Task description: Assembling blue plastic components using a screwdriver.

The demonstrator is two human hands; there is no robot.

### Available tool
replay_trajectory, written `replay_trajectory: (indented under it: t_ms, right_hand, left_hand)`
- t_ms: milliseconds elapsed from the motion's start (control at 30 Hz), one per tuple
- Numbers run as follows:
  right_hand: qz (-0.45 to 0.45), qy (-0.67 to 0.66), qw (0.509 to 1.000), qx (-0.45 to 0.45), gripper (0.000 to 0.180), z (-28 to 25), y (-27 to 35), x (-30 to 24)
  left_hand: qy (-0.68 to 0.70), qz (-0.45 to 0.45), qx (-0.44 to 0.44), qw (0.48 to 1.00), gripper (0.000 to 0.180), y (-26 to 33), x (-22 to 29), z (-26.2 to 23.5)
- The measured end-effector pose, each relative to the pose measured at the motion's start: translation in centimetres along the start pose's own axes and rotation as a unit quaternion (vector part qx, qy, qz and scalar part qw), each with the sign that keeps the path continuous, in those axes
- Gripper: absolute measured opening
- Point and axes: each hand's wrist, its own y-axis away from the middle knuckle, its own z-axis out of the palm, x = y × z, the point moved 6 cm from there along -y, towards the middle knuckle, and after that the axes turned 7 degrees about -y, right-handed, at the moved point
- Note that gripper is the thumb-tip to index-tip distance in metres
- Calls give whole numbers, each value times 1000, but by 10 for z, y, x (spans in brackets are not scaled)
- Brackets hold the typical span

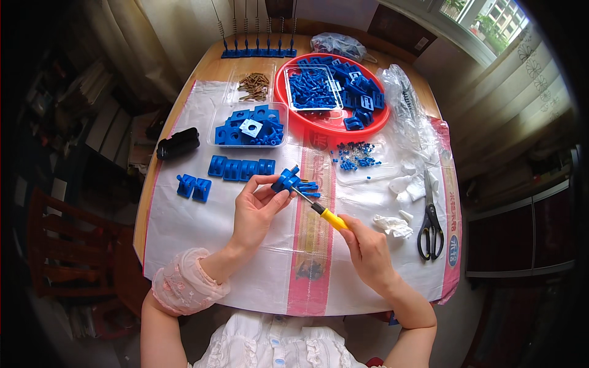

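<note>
Near the middle of the table, my left hand (260, 205) pinches a blue plastic part (286, 180) between thumb and fingers. My right hand (367, 245) is wrapped round the yellow handle of a screwdriver (332, 218), whose metal shaft slants up to the blue part. Whether its tip sits in a screw is hidden. Slim blue pegs (311, 187) lie just beyond the held part. To its left stands a row of blue blocks (240, 168), and farther left rest two blue square pieces (194, 187).
A red basin (286, 116) of blue parts stands at the back, beside a clear tub (218, 138) of blue plates and a tray of brass screws (254, 87). Small blue bits (357, 157) lie on the right, near black scissors (431, 230) and crumpled tissue (394, 227). A black case (178, 143) lies left.
</note>
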Motion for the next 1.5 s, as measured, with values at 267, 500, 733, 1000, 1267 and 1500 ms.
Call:
replay_trajectory:
  t_ms: [267,500,733,1000,1267,1500]
  right_hand:
    - [349,-425,830,-88,33,17,15,23]
    - [156,-131,978,-35,33,10,9,7]
    - [129,-57,988,-58,24,9,6,7]
    - [79,-17,995,-66,18,4,2,6]
    - [248,-247,933,-83,25,11,7,17]
    - [183,-235,955,-10,27,7,4,10]
  left_hand:
    - [0,5,8,1000,28,-1,0,-2]
    - [3,7,15,1000,28,-1,3,-3]
    - [10,-10,15,1000,31,-1,2,-2]
    - [23,-14,3,1000,32,0,1,0]
    - [21,-19,28,999,32,-2,2,-5]
    - [21,-15,36,999,33,-4,1,-7]
